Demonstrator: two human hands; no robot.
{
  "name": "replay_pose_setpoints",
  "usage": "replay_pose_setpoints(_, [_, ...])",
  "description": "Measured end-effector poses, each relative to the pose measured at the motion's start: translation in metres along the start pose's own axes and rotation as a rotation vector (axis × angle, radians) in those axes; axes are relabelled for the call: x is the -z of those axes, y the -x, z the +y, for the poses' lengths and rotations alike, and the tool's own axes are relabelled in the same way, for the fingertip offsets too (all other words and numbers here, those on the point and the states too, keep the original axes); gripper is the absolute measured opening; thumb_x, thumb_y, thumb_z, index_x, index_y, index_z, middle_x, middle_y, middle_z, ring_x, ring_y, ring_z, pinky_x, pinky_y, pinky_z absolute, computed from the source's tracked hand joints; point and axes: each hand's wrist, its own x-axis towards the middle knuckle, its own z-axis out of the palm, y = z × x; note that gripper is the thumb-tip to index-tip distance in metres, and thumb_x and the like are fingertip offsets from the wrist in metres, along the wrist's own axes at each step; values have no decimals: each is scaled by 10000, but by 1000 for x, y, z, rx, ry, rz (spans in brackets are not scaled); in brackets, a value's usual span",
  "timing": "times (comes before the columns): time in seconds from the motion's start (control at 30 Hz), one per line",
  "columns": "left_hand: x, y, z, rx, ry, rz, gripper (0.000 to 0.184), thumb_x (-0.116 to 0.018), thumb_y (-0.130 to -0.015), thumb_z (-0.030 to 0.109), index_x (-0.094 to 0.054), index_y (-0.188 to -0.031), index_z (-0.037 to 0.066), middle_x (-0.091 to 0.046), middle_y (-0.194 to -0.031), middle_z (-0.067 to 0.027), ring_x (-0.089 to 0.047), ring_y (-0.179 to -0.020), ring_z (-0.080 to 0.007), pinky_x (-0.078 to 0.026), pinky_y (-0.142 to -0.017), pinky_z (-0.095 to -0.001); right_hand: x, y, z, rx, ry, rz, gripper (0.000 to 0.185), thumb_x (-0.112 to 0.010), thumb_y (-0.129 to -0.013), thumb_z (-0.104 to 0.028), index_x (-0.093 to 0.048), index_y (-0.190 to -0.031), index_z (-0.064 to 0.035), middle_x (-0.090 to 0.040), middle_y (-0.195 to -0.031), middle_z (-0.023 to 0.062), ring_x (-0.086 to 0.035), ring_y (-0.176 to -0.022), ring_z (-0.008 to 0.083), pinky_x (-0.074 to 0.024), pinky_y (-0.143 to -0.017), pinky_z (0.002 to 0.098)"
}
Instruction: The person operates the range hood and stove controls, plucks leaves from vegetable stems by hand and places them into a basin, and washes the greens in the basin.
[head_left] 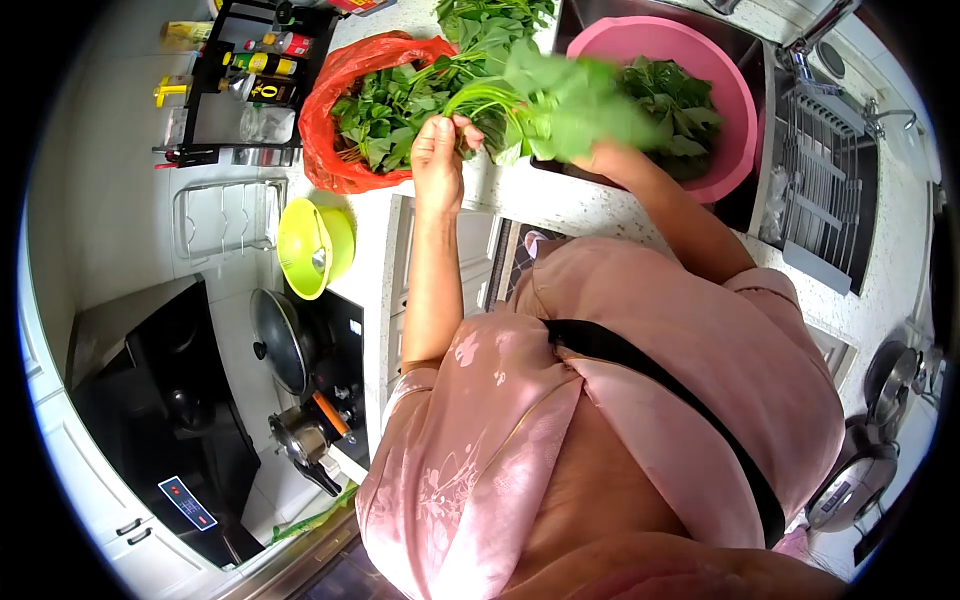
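Note:
My left hand point(438, 160) pinches the stems of a leafy green bunch point(510, 100) over the counter, beside the right edge of a red plastic bag point(318, 110). More leafy greens point(385, 115) fill the bag. The bunch's leaves stretch right and are blurred by motion. My right hand point(605, 158) is at the lower side of those leaves, near the left rim of a pink basin point(735, 110); its fingers are mostly hidden and smeared. Dark green leaves point(670, 110) lie in the basin. Another pile of greens point(490, 22) is at the counter's back edge.
The basin sits in a sink point(768, 60) below a faucet point(800, 60). A dish rack point(825, 180) is at right. At left are a bottle rack point(215, 100), a yellow-green bowl point(340, 245), a lidded pan point(280, 340) and a pot point(300, 435) on the stove.

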Motion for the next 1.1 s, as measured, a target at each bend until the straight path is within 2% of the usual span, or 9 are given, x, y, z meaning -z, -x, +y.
replay_pose_setpoints(0.03, [-3,4,-6,26,3,32,187,-479,-928,220,-556,-911,50,-561,-665,-43,-461,-548,-94,-391,-534,-218,-7,0,0,-48,-573,-28,242,-595,-834,-162,-577,-1026,-16,-635,-812,60,-590,-645,126,-493,-577,255])
replay_pose_setpoints(0.1, [-3,10,-8,41,-56,104,171,-489,-923,219,-549,-942,60,-534,-643,-22,-419,-503,-70,-340,-467,-197,-6,1,26,-26,110,-28,268,-627,-821,-183,-566,-1031,-29,-633,-795,53,-585,-600,129,-491,-548,258])
replay_pose_setpoints(0.17, [-19,16,-8,12,-114,259,165,-524,-906,206,-525,-1018,85,-441,-567,36,-300,-404,-15,-187,-338,-166,-10,9,10,-51,-81,-16,243,-620,-824,-210,-573,-964,-16,-645,-791,75,-588,-604,117,-483,-544,249])
replay_pose_setpoints(0.53, [15,28,-25,168,40,308,116,-547,-882,166,-572,-845,59,-438,-528,19,-302,-406,-57,-224,-368,-204,33,44,34,-126,57,-68,229,-579,-840,-137,-600,-1012,12,-632,-817,67,-563,-684,85,-459,-567,229])
replay_pose_setpoints(0.6, [16,29,-20,165,33,314,137,-540,-886,169,-570,-827,48,-442,-531,15,-302,-413,-61,-238,-379,-210,45,51,26,-228,50,47,227,-582,-836,-137,-601,-1006,12,-629,-814,62,-558,-684,83,-461,-585,230])
replay_pose_setpoints(0.67, [17,30,-19,171,10,283,146,-541,-886,177,-572,-824,47,-444,-535,13,-305,-422,-64,-249,-389,-214,65,52,27,-128,284,66,207,-534,-869,-138,-594,-1023,-14,-601,-805,17,-528,-647,61,-438,-583,183])
replay_pose_setpoints(0.83, [16,34,-18,176,-77,246,148,-561,-876,180,-583,-844,38,-476,-554,9,-342,-441,-59,-273,-405,-206,88,48,6,-189,204,209,230,-496,-892,-175,-595,-1031,-20,-604,-799,15,-532,-659,64,-444,-601,188])
replay_pose_setpoints(1.03, [13,35,-17,151,-267,105,120,-572,-868,167,-590,-875,49,-481,-598,33,-376,-497,-49,-294,-448,-188,67,28,-31,145,186,267,176,-547,-872,-120,-614,-996,-15,-618,-812,23,-541,-675,57,-442,-608,181])
replay_pose_setpoints(1.1, [9,35,-14,149,-316,83,122,-580,-863,163,-595,-883,43,-485,-607,38,-376,-504,-45,-293,-456,-185,54,19,-44,289,371,187,202,-594,-821,-165,-635,-937,-5,-653,-811,60,-598,-695,105,-476,-646,227])
